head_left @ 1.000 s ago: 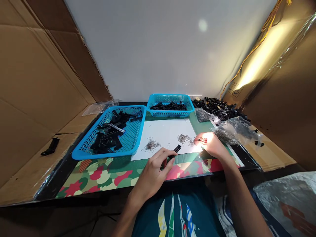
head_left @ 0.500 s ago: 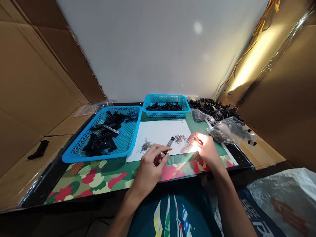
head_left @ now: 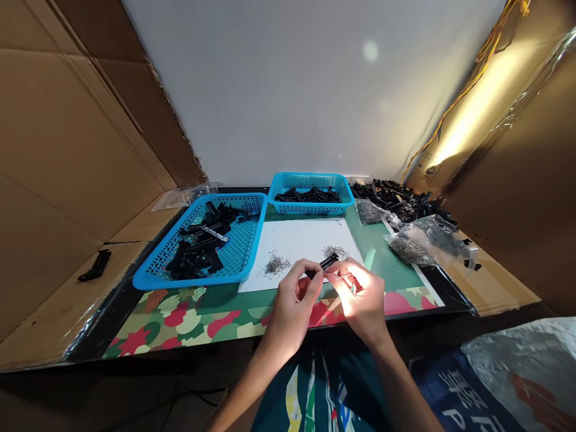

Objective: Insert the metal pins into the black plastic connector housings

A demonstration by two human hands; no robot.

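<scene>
A small black plastic part (head_left: 330, 260) is pinched between the thumb and fingers of my left hand (head_left: 297, 300). My right hand (head_left: 362, 294) is closed in a pinch right against that part; whatever sits in its fingertips is too small to name. Both hands are over the front of a white sheet (head_left: 306, 231). On the sheet lie two heaps of tiny metal pieces: the left heap (head_left: 276, 264) is beside my left hand, and the right heap (head_left: 335, 251) lies just behind the held part.
A blue basket (head_left: 252, 264) of black parts stands at left, a second blue basket (head_left: 312, 209) behind. Loose black parts (head_left: 396, 198) are piled at the back right, near clear bags (head_left: 411, 243) of small metal pieces. One black piece (head_left: 95, 266) lies on the left cardboard.
My right hand has come left from the right heap to the black part in my left hand. The part is tilted lower now. The whole view has shifted slightly.
</scene>
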